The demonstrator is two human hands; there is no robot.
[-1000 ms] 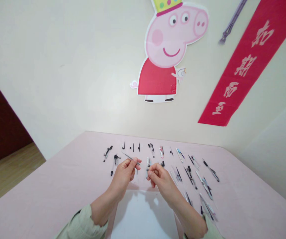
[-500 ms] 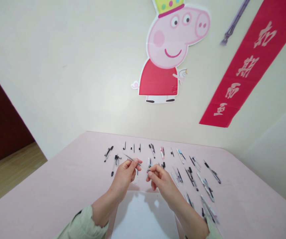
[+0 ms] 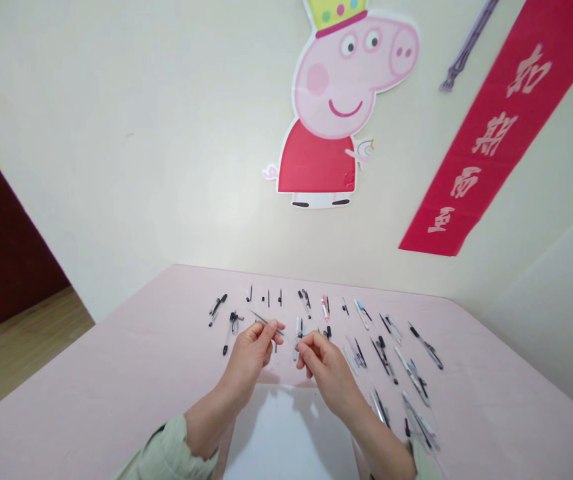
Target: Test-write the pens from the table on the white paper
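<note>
My left hand [image 3: 252, 353] pinches a thin grey pen refill [image 3: 259, 317] between thumb and fingertips, its long end pointing up and to the left. To the right, my right hand [image 3: 325, 365] is closed in a pinch near the refill's other end, with a small gap between the two hands. What sits in the right fingertips is too small to make out. Both hands are above the near side of the pens, over the far edge of a white sheet [image 3: 289, 437]. A pale pen barrel [image 3: 297, 329] lies just beyond the right fingers.
Taken-apart pens lie in groups on the pink table [image 3: 156, 347]. Short dark refills and caps [image 3: 268, 297] are at the back. Black pen parts [image 3: 217, 309] lie at left, and several more groups, including a white pen [image 3: 411, 375], run down the right side. A wall stands behind.
Both hands stay almost in place. The refill in my left hand has shifted very slightly, and my right fingers have closed a little more and moved a touch.
</note>
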